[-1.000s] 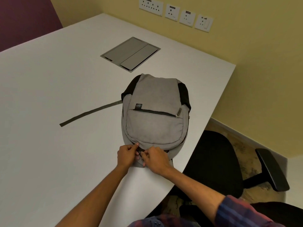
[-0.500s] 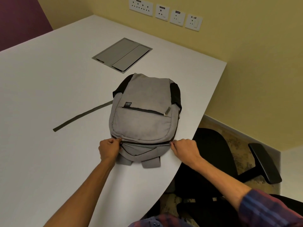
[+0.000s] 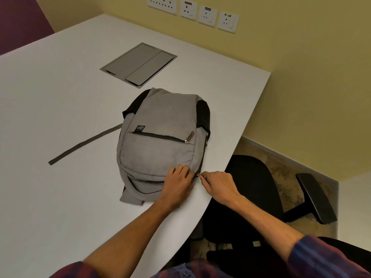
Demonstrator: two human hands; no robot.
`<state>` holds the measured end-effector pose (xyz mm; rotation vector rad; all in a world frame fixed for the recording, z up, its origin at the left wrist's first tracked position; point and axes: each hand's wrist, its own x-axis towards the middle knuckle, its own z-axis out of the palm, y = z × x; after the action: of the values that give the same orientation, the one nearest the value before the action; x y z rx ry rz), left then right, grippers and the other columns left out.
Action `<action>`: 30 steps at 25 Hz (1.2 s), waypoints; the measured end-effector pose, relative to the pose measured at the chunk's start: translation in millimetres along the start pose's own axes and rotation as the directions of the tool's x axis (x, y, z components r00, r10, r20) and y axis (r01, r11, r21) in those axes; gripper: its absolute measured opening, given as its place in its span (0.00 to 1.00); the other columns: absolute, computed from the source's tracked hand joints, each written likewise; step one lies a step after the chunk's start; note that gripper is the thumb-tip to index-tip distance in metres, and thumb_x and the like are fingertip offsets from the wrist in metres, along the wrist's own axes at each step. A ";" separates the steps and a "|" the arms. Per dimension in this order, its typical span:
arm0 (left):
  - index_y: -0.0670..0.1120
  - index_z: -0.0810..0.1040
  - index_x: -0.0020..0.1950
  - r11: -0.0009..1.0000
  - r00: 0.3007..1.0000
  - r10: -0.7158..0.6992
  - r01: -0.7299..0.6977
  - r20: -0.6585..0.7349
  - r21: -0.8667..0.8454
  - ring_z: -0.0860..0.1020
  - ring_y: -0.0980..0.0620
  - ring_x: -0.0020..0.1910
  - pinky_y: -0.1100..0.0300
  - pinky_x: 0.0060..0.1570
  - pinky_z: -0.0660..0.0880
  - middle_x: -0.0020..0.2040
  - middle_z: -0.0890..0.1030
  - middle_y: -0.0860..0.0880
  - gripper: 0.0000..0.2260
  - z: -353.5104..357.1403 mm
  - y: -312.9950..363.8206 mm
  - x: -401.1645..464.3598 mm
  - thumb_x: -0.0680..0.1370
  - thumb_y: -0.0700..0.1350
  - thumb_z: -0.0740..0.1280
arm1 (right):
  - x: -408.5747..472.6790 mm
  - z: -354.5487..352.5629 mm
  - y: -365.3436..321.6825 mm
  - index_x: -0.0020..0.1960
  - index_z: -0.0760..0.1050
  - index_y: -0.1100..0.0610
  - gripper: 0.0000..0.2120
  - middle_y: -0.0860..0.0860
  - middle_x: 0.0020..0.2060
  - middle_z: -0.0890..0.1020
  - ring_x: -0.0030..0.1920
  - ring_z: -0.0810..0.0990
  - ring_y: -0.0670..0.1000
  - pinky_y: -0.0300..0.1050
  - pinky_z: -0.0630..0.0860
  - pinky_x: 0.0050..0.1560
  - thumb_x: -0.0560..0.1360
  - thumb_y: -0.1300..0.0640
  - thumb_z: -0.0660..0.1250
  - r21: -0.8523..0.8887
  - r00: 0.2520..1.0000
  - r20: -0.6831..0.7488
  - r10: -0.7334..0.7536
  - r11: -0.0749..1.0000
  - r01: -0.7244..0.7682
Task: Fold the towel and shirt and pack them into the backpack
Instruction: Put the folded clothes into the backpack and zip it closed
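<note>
A grey backpack (image 3: 160, 137) with black side panels lies flat on the white table (image 3: 50, 101), front pocket up, its top end toward me. My left hand (image 3: 177, 183) rests on the bag's near right corner with fingers laid over the fabric. My right hand (image 3: 217, 186) pinches a small metal zipper pull (image 3: 198, 175) at the bag's right edge, near the table's rim. A dark strap (image 3: 84, 143) trails out to the left. No towel or shirt is in view.
A grey cable hatch (image 3: 138, 64) is set into the table beyond the bag. Wall sockets (image 3: 192, 12) line the yellow wall. A black office chair (image 3: 255, 189) with an armrest (image 3: 315, 197) stands right of the table's curved edge.
My left hand has moved from the bag's near left corner across to its near right corner. My right hand stays at the right edge, holding the zipper pull.
</note>
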<state>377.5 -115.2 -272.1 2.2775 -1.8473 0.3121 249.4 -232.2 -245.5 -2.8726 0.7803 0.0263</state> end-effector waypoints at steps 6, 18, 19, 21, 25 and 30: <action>0.50 0.83 0.42 0.999 0.997 -0.045 0.047 0.062 -0.025 0.74 0.52 0.38 0.58 0.37 0.67 0.38 0.79 0.53 0.07 -10.1 -2.2 9.2 0.67 0.49 0.77 | 26.2 5.3 27.9 0.45 0.80 0.50 0.14 0.48 0.32 0.82 0.31 0.80 0.51 0.45 0.74 0.28 0.81 0.47 0.59 -0.156 0.996 -0.079 -0.038 0.987 0.026; 0.51 0.83 0.44 0.969 0.989 -0.147 0.148 0.019 -0.198 0.73 0.53 0.41 0.60 0.43 0.63 0.40 0.78 0.54 0.11 -32.1 -22.8 -9.1 0.76 0.53 0.63 | 113.1 3.0 45.7 0.54 0.78 0.58 0.08 0.55 0.48 0.82 0.45 0.80 0.56 0.47 0.70 0.40 0.80 0.57 0.61 0.006 0.969 -0.086 0.234 0.972 -0.234; 0.50 0.82 0.47 0.959 0.984 -0.179 0.172 -0.013 -0.226 0.74 0.52 0.44 0.60 0.45 0.63 0.43 0.78 0.52 0.13 -34.5 -26.3 -11.8 0.77 0.54 0.61 | 110.4 1.0 38.2 0.58 0.76 0.59 0.10 0.56 0.52 0.81 0.48 0.80 0.57 0.48 0.71 0.44 0.78 0.60 0.63 0.073 0.957 -0.143 0.253 0.967 -0.245; 0.48 0.79 0.58 0.922 0.947 -0.318 0.296 -0.051 -0.250 0.75 0.48 0.54 0.55 0.53 0.65 0.54 0.78 0.47 0.17 -40.9 -41.0 -16.7 0.77 0.56 0.59 | 100.7 -2.3 18.1 0.67 0.72 0.60 0.18 0.58 0.61 0.77 0.57 0.78 0.58 0.50 0.72 0.53 0.77 0.61 0.63 0.219 0.942 -0.252 0.223 0.961 -0.169; 0.54 0.65 0.73 0.798 0.801 -0.588 0.597 0.117 -0.078 0.59 0.41 0.73 0.42 0.67 0.56 0.74 0.63 0.43 0.30 -41.9 -98.2 -21.6 0.74 0.66 0.55 | 87.1 -1.8 -38.8 0.78 0.54 0.53 0.32 0.57 0.77 0.56 0.76 0.56 0.58 0.57 0.59 0.72 0.80 0.40 0.56 0.338 0.991 -0.132 0.035 0.941 0.012; 0.66 0.39 0.75 0.817 0.768 -0.509 0.573 0.388 -0.063 0.38 0.41 0.77 0.34 0.70 0.40 0.79 0.38 0.47 0.36 -7.8 -127.8 -14.5 0.69 0.75 0.41 | 94.5 31.5 -65.7 0.79 0.45 0.48 0.40 0.54 0.79 0.43 0.78 0.39 0.58 0.68 0.45 0.72 0.75 0.29 0.53 0.248 0.995 -0.035 0.096 0.965 -0.085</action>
<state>499.4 -73.4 -270.8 2.7276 -1.1639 -0.3687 364.9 -218.6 -272.1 -2.6110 0.8576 -0.1185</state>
